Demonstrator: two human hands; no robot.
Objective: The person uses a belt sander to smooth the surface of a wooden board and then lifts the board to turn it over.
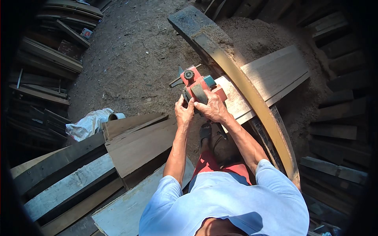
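A red and black electric planer (199, 83) is tilted in front of me, its round dark knob facing up, held off the wood. My left hand (185, 113) closes on its near left end, thumb and fingers pressed to a dark part. Over its near right side lies my right hand (214, 107), fingers closed on the body. The planer's underside and part of its handle are hidden. Just right of it runs a long, narrow yellowish timber (252, 88), lying across a wide pale board (275, 70).
A thick dark beam (193, 21) supports the timber's far end, with wood shavings around it. Planks (138, 149) are stacked at my near left, beside a white plastic sack (88, 125). More timber pieces (340, 131) line the right; boards (55, 55) lie at far left.
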